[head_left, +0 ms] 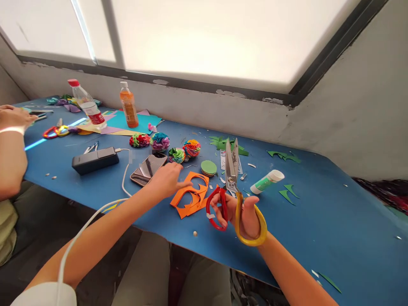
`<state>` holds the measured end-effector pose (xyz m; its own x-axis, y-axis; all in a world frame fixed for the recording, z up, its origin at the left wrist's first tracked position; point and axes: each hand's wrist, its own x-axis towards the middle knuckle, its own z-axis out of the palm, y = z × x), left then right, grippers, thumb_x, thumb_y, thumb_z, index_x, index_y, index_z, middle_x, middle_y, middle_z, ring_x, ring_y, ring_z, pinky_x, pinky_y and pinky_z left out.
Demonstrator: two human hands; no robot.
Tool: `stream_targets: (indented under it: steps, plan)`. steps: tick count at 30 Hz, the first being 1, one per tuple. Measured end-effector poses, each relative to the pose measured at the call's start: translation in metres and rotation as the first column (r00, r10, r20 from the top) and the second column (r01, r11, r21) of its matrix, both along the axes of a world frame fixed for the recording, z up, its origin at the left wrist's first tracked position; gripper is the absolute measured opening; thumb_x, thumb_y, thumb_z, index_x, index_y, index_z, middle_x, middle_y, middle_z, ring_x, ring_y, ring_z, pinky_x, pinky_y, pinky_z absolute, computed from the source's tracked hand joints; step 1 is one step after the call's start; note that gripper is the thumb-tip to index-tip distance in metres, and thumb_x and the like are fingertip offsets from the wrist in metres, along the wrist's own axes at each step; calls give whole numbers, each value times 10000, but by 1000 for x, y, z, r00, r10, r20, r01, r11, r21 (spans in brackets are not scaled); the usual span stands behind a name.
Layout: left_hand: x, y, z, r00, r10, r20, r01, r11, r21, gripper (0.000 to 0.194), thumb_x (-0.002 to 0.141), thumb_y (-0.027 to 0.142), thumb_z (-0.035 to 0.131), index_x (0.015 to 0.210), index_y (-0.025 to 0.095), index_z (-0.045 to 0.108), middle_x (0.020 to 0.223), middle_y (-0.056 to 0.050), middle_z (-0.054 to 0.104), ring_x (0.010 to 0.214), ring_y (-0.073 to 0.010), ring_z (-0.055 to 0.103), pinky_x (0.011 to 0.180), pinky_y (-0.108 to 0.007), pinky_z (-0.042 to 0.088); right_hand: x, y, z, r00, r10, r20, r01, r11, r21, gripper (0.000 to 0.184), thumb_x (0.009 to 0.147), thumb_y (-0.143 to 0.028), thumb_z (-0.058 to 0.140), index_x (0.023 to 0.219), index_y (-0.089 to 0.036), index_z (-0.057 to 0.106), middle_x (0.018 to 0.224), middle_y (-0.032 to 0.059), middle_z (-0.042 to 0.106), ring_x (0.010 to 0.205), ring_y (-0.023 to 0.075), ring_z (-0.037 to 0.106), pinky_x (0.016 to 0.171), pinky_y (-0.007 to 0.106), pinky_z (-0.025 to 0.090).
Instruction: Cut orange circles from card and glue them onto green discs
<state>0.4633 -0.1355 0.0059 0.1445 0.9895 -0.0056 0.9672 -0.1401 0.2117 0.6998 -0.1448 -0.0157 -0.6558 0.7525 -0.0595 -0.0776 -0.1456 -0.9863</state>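
Note:
My right hand point(247, 216) has its fingers and thumb through the red and yellow handles of a large pair of scissors point(231, 172). The blades point up and away from me, slightly apart. Over the table, my left hand point(168, 178) is between the smartphone point(149, 169) and orange paper point(191, 204) with round holes cut out. Its thumb stands away from the fingers, and nothing shows in it. Just beyond lies a stack of round pieces with a green top point(208, 167). A glue stick point(267, 182) lies right of the scissors.
Colourful paper pompoms point(160, 141) sit behind the phone. A power bank point(95, 160) has a white cable crossing my left arm. Two bottles stand at the back, one with orange drink point(128, 106). Green paper scraps point(283, 156) lie right. Another person's arm point(11, 157) rests at far left.

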Motion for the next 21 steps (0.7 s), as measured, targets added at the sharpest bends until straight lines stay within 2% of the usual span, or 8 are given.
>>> stream_targets:
  steps: [2,4,6,8,11,15,17,21]
  plan:
    - [13,-15,-16,987,-104,120,108,994,-28,807,833,602,440,1405,44,327,1468,-216,354,1361,-324,330,1088,-416,308,3,1,10,996,85,-34,-88,990,-109,1017,476,-985,134,859,-164,595,697,33,554,396,93,426,383,255,381]
    - [27,-26,-34,973,-164,162,177,982,-73,1027,742,729,464,1455,33,215,1528,-229,193,1417,-369,164,1126,-492,224,5,2,20,992,119,-30,-123,973,-196,1004,507,-975,118,858,-166,596,741,39,565,389,84,427,386,257,391]
    - [37,-33,-48,966,-198,165,211,975,-65,1023,735,748,455,1468,77,211,1540,-222,136,1423,-382,90,1136,-535,165,6,4,28,993,115,6,-110,962,-249,957,544,-965,167,839,-164,600,748,34,560,393,74,422,391,251,394]
    - [43,-37,-56,956,-243,166,252,967,-37,870,811,685,412,1468,141,242,1542,-207,149,1425,-360,102,1141,-522,169,11,4,35,995,93,47,-78,964,-255,894,562,-952,270,815,-163,605,724,21,546,402,66,417,397,230,380]
    - [49,-39,-58,936,-315,160,320,947,-10,640,918,537,328,1459,199,279,1536,-178,209,1424,-316,153,1144,-478,206,25,0,41,995,43,87,-23,976,-218,827,566,-927,371,796,-170,612,689,9,540,412,60,418,421,216,372]
    - [66,-37,-58,943,-302,143,305,952,0,541,963,418,264,1464,212,261,1538,-130,233,1426,-279,166,1150,-450,217,54,-14,47,994,-52,96,68,981,-179,809,558,-923,375,783,-181,610,699,21,550,420,68,437,440,234,402]
    - [82,-38,-58,944,-291,156,295,956,-2,580,959,465,237,1470,190,246,1542,-131,218,1428,-284,155,1152,-458,213,68,-22,47,990,-107,91,121,979,-166,800,580,-916,360,800,-186,602,732,29,554,421,68,444,429,235,396]
    - [122,-47,-57,933,-243,264,263,964,-42,841,877,673,166,1473,82,212,1539,-161,185,1430,-304,124,1162,-483,184,90,-38,34,972,-160,174,172,984,-56,860,602,-927,264,898,-180,572,714,21,541,418,74,425,415,235,372]
